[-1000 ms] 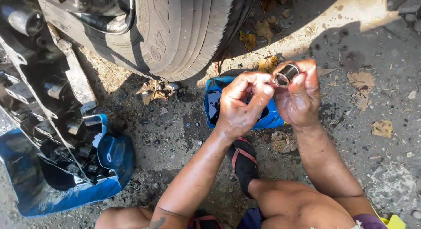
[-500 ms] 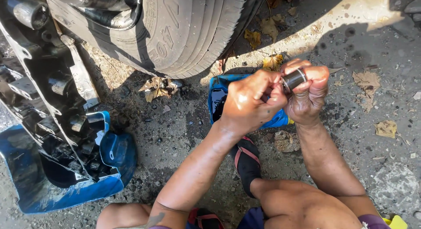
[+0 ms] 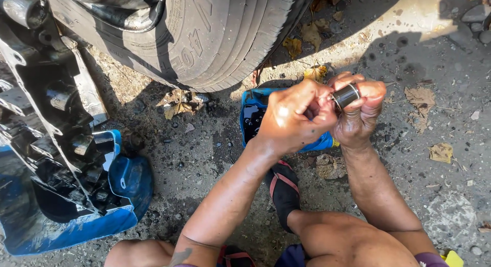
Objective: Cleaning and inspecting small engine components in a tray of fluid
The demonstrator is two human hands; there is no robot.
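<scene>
Tyre [image 3: 204, 37] fills the top of our view, its tread resting on gritty, oil-stained ground [image 3: 419, 195] strewn with dry leaves [image 3: 176, 109]. To our left sits a big blue tray [image 3: 123, 195], cut open, with a black greasy metal part [image 3: 56, 139] lying across it. A smaller blue tub [image 3: 253, 113] stands just behind our hands, dark with oil inside. Below them our foot in a black sandal [image 3: 284, 188] rests on the ground.

Our hands have closed up since a second ago. Then they sat a little apart, with the open end of the ring turned toward us; now our left hand [image 3: 294, 119] presses against our right hand [image 3: 358, 116], and the two have drifted slightly toward the tyre. Left fingers are clenched, the tips tucked in against the ring's near end, though we cannot tell whether they pinch it or only rub it. Right fingers are curled round the metal ring [image 3: 346, 96], grasping it between thumb and forefinger, held up in the air over the far edge of the tub. The ring has turned too: we now see its shiny side with a dark band, not its bore. We judge that the work on the ring has gone from looking it over to handling it closely with both hands.
</scene>
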